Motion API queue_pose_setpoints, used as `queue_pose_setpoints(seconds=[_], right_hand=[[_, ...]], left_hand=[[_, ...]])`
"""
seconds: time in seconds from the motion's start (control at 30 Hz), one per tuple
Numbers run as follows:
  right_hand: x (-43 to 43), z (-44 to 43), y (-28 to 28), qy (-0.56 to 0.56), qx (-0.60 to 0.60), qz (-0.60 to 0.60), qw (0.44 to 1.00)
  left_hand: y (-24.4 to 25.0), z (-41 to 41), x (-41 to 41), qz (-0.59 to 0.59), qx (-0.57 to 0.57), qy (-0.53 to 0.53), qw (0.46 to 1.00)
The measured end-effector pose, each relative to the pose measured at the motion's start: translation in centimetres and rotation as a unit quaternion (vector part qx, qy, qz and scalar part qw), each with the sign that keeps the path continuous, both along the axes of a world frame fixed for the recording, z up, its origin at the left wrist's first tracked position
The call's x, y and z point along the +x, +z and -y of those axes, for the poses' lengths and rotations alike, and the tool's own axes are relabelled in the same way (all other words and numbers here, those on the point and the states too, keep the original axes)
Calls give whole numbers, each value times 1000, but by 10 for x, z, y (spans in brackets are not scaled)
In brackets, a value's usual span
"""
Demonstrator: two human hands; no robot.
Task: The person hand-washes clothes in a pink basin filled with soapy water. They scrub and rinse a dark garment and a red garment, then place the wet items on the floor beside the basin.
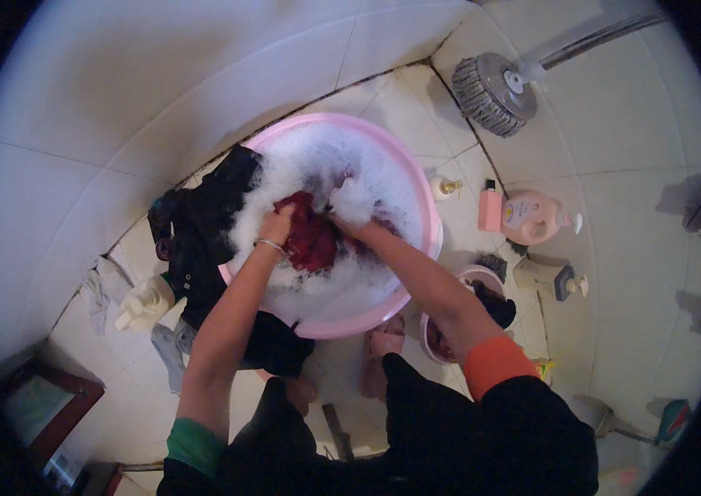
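Note:
A large pink plastic basin (423,180) full of white suds (319,142) stands on the tiled floor before me. My left hand (278,226), with a bracelet at its wrist, grips the left edge of a dark red wet cloth (312,245). My right hand (345,220) reaches into the foam at the cloth's right side; foam hides most of its fingers, so its hold cannot be made out. More dark red fabric shows beside the right wrist. Black clothing (201,223) hangs over the basin's left rim onto the floor.
At the right stand a pink detergent jug (530,217), a pink bottle (489,209), a white gold-topped pump bottle (443,188) and a grey-beige pump bottle (542,278). A small pink bucket (428,341) holds dark cloth. A round mop (494,93) leans at the wall. A white bottle (145,304) is left.

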State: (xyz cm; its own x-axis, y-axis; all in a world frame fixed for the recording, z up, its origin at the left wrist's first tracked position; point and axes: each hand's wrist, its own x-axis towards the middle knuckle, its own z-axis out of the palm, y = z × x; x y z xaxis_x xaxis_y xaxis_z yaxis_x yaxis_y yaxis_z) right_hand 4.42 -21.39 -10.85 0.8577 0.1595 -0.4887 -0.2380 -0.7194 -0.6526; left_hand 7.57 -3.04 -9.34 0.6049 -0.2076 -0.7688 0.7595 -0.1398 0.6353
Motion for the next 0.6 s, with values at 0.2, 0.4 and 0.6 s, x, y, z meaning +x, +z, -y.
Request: queue_pose_setpoints(seconds=[0.2, 0.4, 0.6], right_hand=[[-37, -58, 68, -135, 74, 431, 889], [-42, -77, 101, 5, 9, 463, 886], [30, -21, 74, -115, -129, 35, 984]], left_hand=[[39, 9, -5, -110, -399, 130, 901], [82, 22, -20, -56, -406, 121, 904], [33, 1, -35, -32, -268, 65, 961]])
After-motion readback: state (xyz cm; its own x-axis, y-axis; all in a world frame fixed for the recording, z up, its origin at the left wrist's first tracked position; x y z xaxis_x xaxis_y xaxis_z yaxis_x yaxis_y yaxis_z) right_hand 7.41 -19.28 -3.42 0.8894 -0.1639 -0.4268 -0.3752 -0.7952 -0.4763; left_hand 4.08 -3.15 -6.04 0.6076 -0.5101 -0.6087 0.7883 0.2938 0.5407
